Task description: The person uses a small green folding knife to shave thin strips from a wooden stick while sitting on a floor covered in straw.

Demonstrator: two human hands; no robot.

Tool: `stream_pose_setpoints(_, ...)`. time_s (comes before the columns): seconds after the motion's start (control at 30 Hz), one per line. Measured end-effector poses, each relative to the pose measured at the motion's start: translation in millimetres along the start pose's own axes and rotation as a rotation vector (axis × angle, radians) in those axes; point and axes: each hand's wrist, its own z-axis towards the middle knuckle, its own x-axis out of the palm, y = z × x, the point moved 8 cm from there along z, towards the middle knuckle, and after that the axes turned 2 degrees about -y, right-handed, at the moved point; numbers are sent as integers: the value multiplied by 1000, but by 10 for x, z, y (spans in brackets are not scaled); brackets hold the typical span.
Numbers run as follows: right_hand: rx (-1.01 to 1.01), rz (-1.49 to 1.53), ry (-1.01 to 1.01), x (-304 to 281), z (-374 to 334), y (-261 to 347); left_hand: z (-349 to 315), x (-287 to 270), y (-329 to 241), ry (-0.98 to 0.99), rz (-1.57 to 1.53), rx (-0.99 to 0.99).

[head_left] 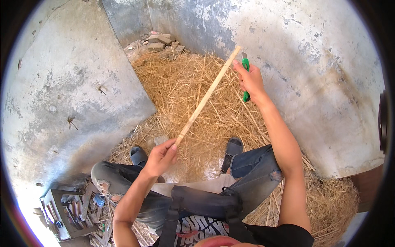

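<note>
A long, pale bamboo strip slants across the middle, its far end up and to the right. My left hand is closed round its near end. In my right hand is a green utility knife, gripped upright with a short stretch of blade out at the top. That blade points away from me, close beside the strip's far end. Whether my right fingers also touch the strip is hard to make out.
Straw and shavings cover the floor around my sandalled feet. Worn grey walls rise on the left and right. Stones and bricks lie at the back. A wooden box of tools stands at the lower left.
</note>
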Motion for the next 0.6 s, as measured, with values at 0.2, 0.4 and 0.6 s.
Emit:
stream_pose_setpoints(0.2, -209, -375, 77, 42, -10, 9, 14, -109, -74, 20, -6, -44)
stream_pose_setpoints(0.4, -270, -739, 54, 67, 23, 56, -27, -172, -189, -14, 9, -78)
stream_pose_setpoints(0.6, -331, -733, 240, 569, -378, 78, -25, -224, -240, -43, -8, -87)
